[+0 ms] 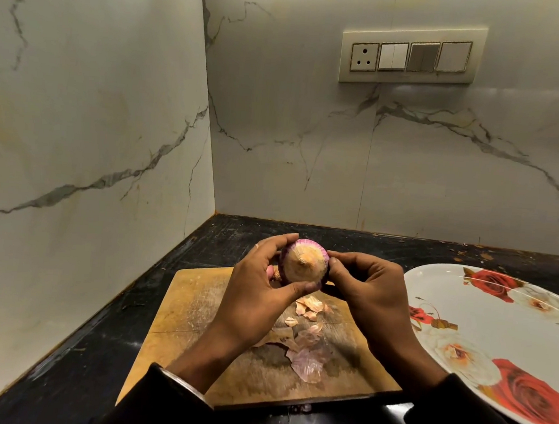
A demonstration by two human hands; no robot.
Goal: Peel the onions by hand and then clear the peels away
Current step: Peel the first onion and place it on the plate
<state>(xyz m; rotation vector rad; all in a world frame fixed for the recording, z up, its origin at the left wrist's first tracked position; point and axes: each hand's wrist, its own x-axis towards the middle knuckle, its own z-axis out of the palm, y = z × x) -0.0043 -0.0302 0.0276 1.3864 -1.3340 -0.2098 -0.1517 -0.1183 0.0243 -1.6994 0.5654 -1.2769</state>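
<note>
Marble-look wall panels [88, 113] with grey veins meet in a corner at about 11 o'clock, above a black tabletop [69, 362] that carries scratches and a few flecks of peel. A wooden chopping board [180, 311] lies on the tabletop at the centre, worn and scored. The left hand [251, 293] comes up from a dark sleeve at 7 o'clock, its fingers curled round the left side of a red onion [304, 267], thumb low and fingertips on top. The onion is held clear above the far end of the board, its pale papery tip turned to the camera with a purple rim round it. Loose onion peels [308, 344], tan and pinkish, lie scattered on the board below the hands. The right hand [369, 289] comes in from 5 o'clock, its fingers bent and pinching the onion's right edge. High on the back wall at 1 o'clock sits a switch panel [412, 56] with one socket. At 3 o'clock a white oval tray [496, 329] printed with red roses rests on the tabletop just beside the board.
</note>
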